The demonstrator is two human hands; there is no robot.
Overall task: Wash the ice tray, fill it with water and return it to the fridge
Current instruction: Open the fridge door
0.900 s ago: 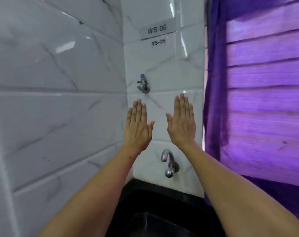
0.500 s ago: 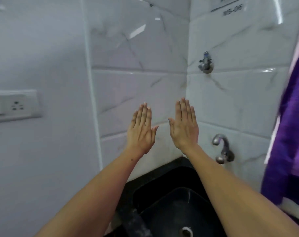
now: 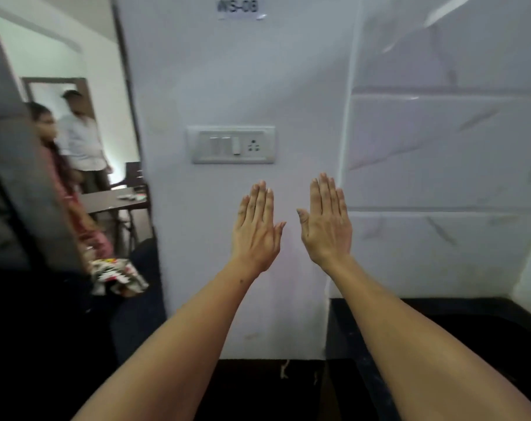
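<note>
My left hand (image 3: 256, 229) and my right hand (image 3: 326, 223) are raised side by side in front of a white wall, backs toward me, fingers straight and together. Neither hand holds anything. No ice tray, tap or fridge shows in this view. Only the black rim of the sink counter (image 3: 440, 311) appears at the lower right.
A switch and socket plate (image 3: 232, 144) sits on the wall above my hands. Marble-look tiles (image 3: 440, 147) cover the wall to the right. Through a doorway on the left stand two people (image 3: 73, 141) beside a dark table (image 3: 115, 199). A grey panel edge (image 3: 21, 165) borders the far left.
My view has swung left, away from the taps and the sink toward the switch plate and the doorway. Both hands stay raised and flat in the same pose.
</note>
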